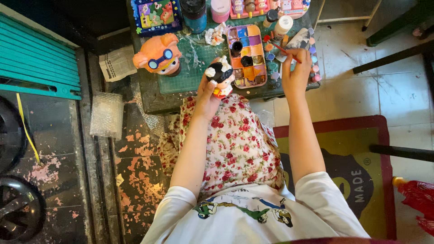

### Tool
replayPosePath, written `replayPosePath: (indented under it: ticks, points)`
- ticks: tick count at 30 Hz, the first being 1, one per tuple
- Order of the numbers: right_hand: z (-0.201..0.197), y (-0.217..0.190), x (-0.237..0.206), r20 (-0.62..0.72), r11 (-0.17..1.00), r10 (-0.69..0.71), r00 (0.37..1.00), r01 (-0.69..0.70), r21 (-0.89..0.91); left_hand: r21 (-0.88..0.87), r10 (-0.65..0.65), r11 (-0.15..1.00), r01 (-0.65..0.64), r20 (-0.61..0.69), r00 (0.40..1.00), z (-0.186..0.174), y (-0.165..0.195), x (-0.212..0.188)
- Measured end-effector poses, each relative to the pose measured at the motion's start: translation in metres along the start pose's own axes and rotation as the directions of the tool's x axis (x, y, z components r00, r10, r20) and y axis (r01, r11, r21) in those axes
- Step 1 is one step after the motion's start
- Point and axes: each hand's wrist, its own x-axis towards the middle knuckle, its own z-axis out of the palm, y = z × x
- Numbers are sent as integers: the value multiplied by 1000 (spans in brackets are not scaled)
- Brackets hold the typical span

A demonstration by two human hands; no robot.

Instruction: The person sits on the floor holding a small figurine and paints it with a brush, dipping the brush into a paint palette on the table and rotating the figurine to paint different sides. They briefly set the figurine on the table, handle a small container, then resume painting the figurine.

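My left hand (207, 92) grips the part-painted figurine (220, 76), white patches left; right hand (296, 74) pinches a brush (284, 49) right of the palette (247, 56).

A small figurine (220, 76), painted black and white with red and yellow at its base, is held upright above the worktop's near edge. A thin red-handled paintbrush (284, 49) slants over the small paint pots.
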Motion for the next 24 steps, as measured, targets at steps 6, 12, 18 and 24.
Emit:
replayPosePath:
  ticks: [6,12,18,24]
  points:
    - [5,-2,3,10,999,-30,1000,30,-33,-3,13,1000,-12,13,1000,0,2,-2]
    - [7,-1,4,16,999,-30,999,31,-42,-20,-12,1000,12,0,1000,1,2,-2]
    - [9,1,4,28,998,-56,998,57,-33,-14,-2,1000,2,8,1000,0,2,-2]
    - [11,0,3,24,999,-33,999,33,-41,-13,-8,1000,8,4,1000,-1,1,-2]
